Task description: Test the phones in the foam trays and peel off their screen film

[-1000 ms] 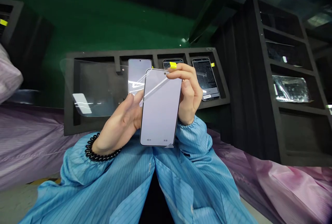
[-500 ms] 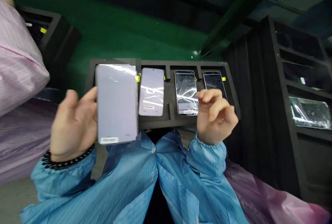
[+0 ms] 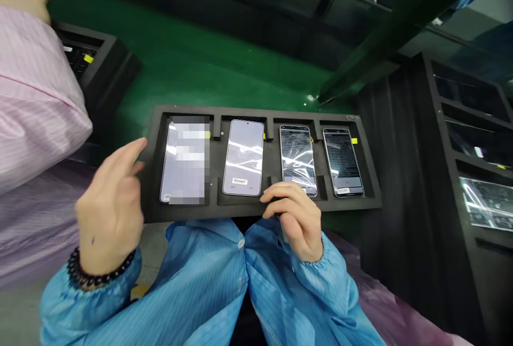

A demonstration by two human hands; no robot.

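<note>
A black foam tray (image 3: 272,209) lies before me with several smartphones in its slots. The leftmost smartphone (image 3: 184,164), pale-screened and partly pixelated, rests in its slot. Beside the tray's left end is my left hand (image 3: 114,201), fingers extended, holding nothing. A second pale-screened smartphone (image 3: 243,156) lies in the adjoining slot with a small label near its bottom. My right hand (image 3: 294,215) hovers at the tray's front edge, fingers loosely bent and apart, covering the lower end of a dark-screened smartphone (image 3: 297,148). At the right end sits another dark-screened smartphone (image 3: 343,167).
Green work surface (image 3: 192,73) extends behind the tray. At left are another person's pink sleeve (image 3: 44,78) and a black tray (image 3: 106,57). Stacked black trays (image 3: 436,191) stand on the right, with a green post (image 3: 385,41) behind.
The leftmost smartphone, raised beside my left hand earlier, now lies in the tray. My left hand has turned over, away from it. My right hand has moved left and down.
</note>
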